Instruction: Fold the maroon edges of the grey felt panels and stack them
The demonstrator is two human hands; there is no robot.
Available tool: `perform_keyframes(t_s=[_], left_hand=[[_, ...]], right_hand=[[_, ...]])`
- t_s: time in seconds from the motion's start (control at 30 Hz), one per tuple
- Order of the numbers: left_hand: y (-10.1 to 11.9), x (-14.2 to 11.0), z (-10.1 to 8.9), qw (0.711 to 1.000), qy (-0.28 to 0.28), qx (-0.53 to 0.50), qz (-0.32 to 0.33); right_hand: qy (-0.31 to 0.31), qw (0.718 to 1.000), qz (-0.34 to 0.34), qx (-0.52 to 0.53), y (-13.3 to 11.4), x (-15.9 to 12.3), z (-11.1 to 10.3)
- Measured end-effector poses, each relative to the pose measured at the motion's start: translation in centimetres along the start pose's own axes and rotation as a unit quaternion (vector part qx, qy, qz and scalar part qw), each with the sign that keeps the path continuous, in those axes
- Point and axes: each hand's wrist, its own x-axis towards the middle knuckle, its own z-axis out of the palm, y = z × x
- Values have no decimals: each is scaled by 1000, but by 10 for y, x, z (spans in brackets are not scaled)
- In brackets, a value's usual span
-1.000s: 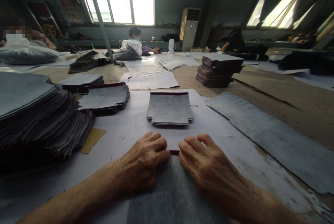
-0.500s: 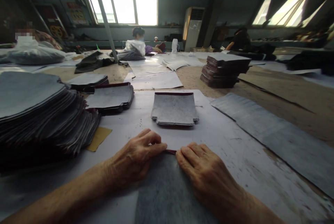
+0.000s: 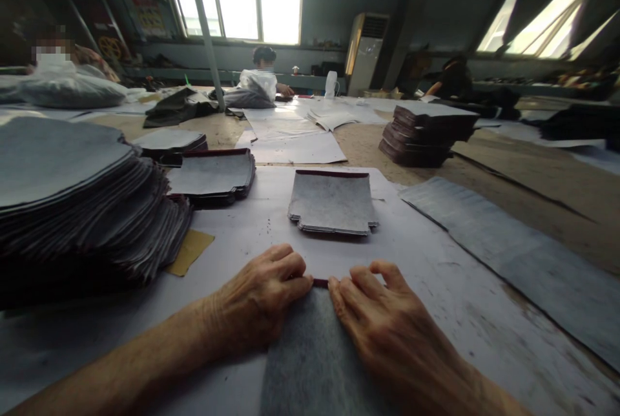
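Note:
A grey-backed sheet point(image 3: 314, 351) lies in front of me, with a narrow maroon strip folded over along its far edge. My left hand point(image 3: 264, 290) is closed at the left of that fold, its thumb and curled fingers pinching it. At the right of the fold, my right hand point(image 3: 375, 303) presses with bent fingers, partly hiding the sheet. Between the fingertips a short length of maroon edge shows. Just beyond my hands lies a small stack of grey pieces point(image 3: 332, 203), notched at the near corners and maroon along the far edge.
At left stands a tall stack of grey-backed pieces point(image 3: 62, 164), with a smaller stack point(image 3: 210, 174) behind it and a tan scrap point(image 3: 192, 251) beside it. A long grey strip point(image 3: 513, 261) lies at right. Farther back are a maroon stack point(image 3: 426, 135) and people working.
My view has shifted slightly, so the stacks sit farther right. Both hands have stayed at the folded edge; the right fingers flattened and then bent again, and the left fingers shifted their pinch.

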Motion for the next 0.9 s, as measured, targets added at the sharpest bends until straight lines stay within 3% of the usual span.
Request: perform_keyframes(t_s=[0.1, 0.3, 0.5, 0.9], left_hand=[[1, 1, -1, 1000, -8, -4, -2], [-9, -8, -9, 998, -9, -66, -21], [-21, -20, -16, 998, 0, -61, -33], [-14, -18, -16, 1000, -21, 15, 10]], right_hand=[[27, 1000, -2, 15, -6, 10, 3], [40, 982, 37, 179, -4, 10, 18], [58, 975, 35, 210, 1, 7, 18], [-65, 975, 37, 210, 5, 9, 21]])
